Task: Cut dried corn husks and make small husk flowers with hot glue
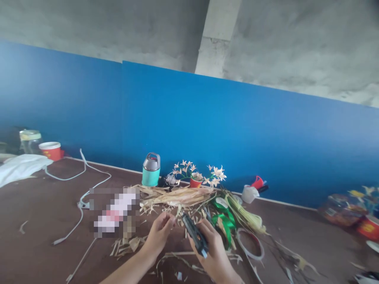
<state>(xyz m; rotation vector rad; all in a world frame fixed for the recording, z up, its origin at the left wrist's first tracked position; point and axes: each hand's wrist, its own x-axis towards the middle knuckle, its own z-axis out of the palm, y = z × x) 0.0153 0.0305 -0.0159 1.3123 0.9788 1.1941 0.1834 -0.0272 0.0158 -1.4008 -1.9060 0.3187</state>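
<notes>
My right hand point(213, 246) is wrapped round a black glue gun point(194, 233), with a pale glue stick end showing at its back. The gun's nozzle points away from me and to the left. My left hand point(160, 232) is closed in a pinch just left of the nozzle. A small pale husk piece point(179, 212) shows by its fingertips, but I cannot tell whether they grip it. Beyond both hands lies a heap of dry husks point(183, 196). Green ribbon point(227, 228) and a roll of tape point(250, 244) lie to the right of my right hand.
A turquoise flask point(151, 173) and pale flowers in a red cup point(195, 182) stand near the blue partition point(207, 130). A white cable point(81, 213) runs across the left. A bundle of greenish husk strips point(245, 213) lies right of centre; scraps litter the brown table point(38, 205).
</notes>
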